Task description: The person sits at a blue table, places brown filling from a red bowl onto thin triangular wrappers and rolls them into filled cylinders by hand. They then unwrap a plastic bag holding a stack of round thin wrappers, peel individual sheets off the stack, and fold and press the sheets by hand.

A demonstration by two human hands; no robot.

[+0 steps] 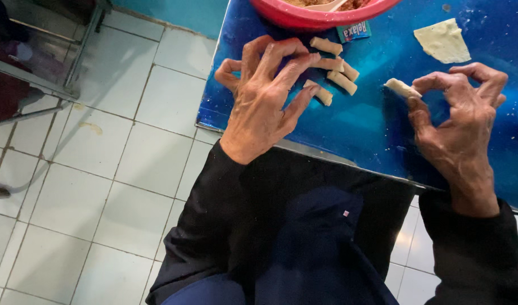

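Observation:
My left hand (pixel 264 90) hovers over the blue table (pixel 349 130) with its fingers spread, the fingertips touching a small cluster of rolled pastry pieces (pixel 333 73). My right hand (pixel 459 121) pinches one more rolled pastry piece (pixel 401 87) between thumb and forefinger, just right of the cluster. A flat pale wrapper sheet (pixel 443 40) lies on the table beyond my right hand.
A red bowl (pixel 321 12) holding brownish filling and a pale spoon sits at the table's far edge, with a small blue packet (pixel 354 31) under its rim. White floor tiles (pixel 100 186) spread to the left, where metal furniture legs (pixel 72 62) stand. My dark sleeves and lap fill the bottom.

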